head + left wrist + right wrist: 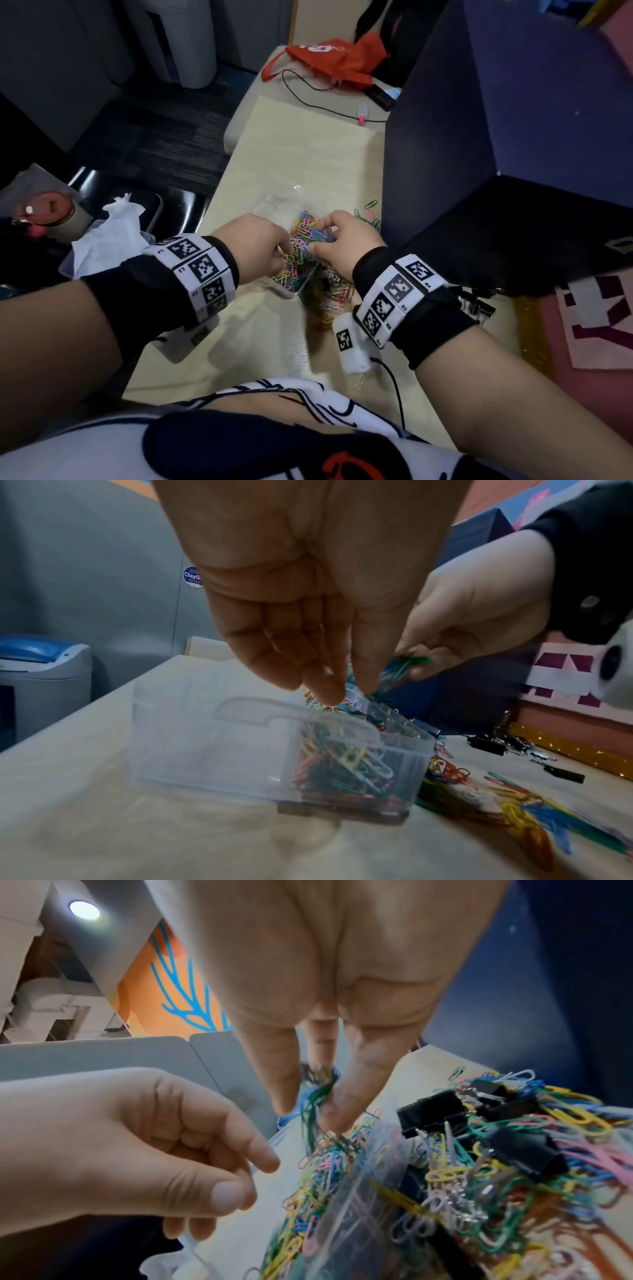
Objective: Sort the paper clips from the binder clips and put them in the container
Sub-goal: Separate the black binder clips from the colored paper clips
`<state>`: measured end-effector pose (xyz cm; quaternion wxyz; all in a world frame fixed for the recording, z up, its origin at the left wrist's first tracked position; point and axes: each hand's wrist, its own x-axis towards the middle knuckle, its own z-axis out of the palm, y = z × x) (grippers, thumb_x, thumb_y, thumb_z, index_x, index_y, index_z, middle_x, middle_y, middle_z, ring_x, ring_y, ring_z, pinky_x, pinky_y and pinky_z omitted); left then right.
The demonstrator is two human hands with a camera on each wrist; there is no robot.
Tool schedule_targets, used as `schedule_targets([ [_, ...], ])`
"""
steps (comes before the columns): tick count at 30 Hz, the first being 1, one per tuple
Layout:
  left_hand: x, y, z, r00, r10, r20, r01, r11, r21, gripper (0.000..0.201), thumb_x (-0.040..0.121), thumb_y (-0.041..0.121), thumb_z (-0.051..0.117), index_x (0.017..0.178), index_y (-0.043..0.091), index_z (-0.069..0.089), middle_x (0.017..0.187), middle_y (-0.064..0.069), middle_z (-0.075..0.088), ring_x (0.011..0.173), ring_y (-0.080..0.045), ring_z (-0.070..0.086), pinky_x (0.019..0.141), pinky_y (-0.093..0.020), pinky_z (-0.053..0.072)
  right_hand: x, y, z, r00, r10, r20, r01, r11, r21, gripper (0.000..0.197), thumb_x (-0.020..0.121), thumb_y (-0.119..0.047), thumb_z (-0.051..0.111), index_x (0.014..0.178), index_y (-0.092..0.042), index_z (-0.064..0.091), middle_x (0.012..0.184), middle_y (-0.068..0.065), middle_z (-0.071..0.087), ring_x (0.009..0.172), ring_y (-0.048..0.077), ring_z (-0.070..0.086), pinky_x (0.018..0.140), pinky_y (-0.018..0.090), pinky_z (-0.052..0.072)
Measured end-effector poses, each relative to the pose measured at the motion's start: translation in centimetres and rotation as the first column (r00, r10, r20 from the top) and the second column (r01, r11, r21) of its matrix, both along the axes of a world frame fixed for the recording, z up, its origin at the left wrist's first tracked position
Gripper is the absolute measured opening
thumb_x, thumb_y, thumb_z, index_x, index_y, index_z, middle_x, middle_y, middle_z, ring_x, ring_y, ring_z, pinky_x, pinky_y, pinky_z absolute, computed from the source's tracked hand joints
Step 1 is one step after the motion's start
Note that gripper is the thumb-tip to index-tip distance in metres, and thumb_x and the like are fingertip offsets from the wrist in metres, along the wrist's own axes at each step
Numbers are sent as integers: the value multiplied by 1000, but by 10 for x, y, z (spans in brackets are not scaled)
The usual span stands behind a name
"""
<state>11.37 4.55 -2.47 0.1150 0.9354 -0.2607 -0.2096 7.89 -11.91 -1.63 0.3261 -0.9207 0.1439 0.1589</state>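
Left wrist view: "ClayG" sticker (pixel 192 577) behind hands (pixel 308 610).

container (pixel 212 753) on counter (pixel 274 164), paper clips (pixel 534 1183) heaped just right of it, binder clips (pixel 478 305) farther right, both hands above container

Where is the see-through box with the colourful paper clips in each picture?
Head view: the clear container sits mid-picture on the table, between and just below the two hands.
Left wrist view: it lies centre, below the left hand's fingertips, with its lid open to the left.
Right wrist view: its clear wall runs along the bottom centre, left of the black binder clips.
Shared landmark: the right hand pinching paper clips above it.
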Motion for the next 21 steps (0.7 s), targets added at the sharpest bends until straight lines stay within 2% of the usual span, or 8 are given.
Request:
schedule_targets([
  [2, 1, 1, 0, 1000, 3, 9, -3, 1000, -4, 24, 84, 29, 61, 106, 26, 67, 96, 5, 71, 96, -18, 61, 86, -30, 48, 4, 1, -2, 1000, -11, -8, 12, 1000, 23, 42, 85, -34, 67, 123, -24, 53, 112, 3, 63, 100, 24, 62, 92, 37, 49],
  [4, 1, 1, -2, 1000, -6, 23, 6, 1000, 4, 20, 85, 29, 59, 103, 27, 67, 97, 4, 69, 95, -20, 61, 85, -32, 49, 5, -5, -4, 999, -29, -24, 30, 998, 58, 42, 88, -31, 63, 126, -22, 50, 114, 5, 63, 100, 26, 63, 93, 41, 50],
  [7, -2, -3, -7, 999, -26, 33, 26, 1000, -12, 22, 86, 29, 57, 106, 26, 65, 103, -1, 60, 97, -23, 59, 86, -37, 49, -6, -20, -8, 994, -107, -17, 109, 990, 91, 17, 88, -22, 58, 104, -26, 55, 107, 4, 64, 97, 27, 64, 90, 45, 52],
  [10, -11, -14, -12, 990, -115, 82, 115, 993, 0, 37, 89, 31, 54, 126, 25, 56, 125, -3, 52, 113, -26, 53, 93, -40, 47, -25, -43, -13, 994, -72, -86, 59, 987, -147, 13, 91, -17, 52, 97, -24, 61, 110, 3, 66, 101, 25, 62, 91, 33, 50],
  [12, -20, -21, -15, 969, -214, 125, 203, 975, 90, 54, 91, 41, 50, 141, 24, 39, 146, -1, 35, 130, -26, 39, 100, -42, 41, -39, -53, -18, 976, -2, -220, -68, 948, -312, 26, 92, -13, 48, 112, -20, 62, 121, 5, 62, 109, 25, 58, 92, 28, 45],
  [15, -28, -28, -20, 946, -290, 144, 255, 941, 221, 66, 93, 53, 40, 148, 21, 22, 156, 1, 18, 142, -21, 22, 106, -44, 31, -60, -55, -33, 957, 40, -286, -132, 942, -308, 54, 90, -4, 37, 141, -21, 41, 147, 6, 36, 130, 26, 43, 108, 34, 36],
  [17, -29, -29, -23, 947, -290, 141, 248, 935, 254, 67, 92, 57, 37, 146, 19, 26, 155, 1, 22, 141, -20, 23, 106, -45, 31, -73, -54, -41, 959, 99, -266, -176, 942, -285, 66, 86, 2, 35, 147, -21, 29, 154, 2, 23, 138, 24, 31, 114, 33, 28],
  [21, -30, -30, -20, 941, -296, 163, 249, 933, 259, 58, 90, 59, 38, 132, 20, 45, 139, 1, 42, 129, -21, 38, 100, -45, 37, -88, -53, -44, 953, 105, -285, -200, 923, -330, 57, 86, -2, 40, 141, -19, 38, 142, 6, 34, 129, 27, 36, 107, 38, 36],
])
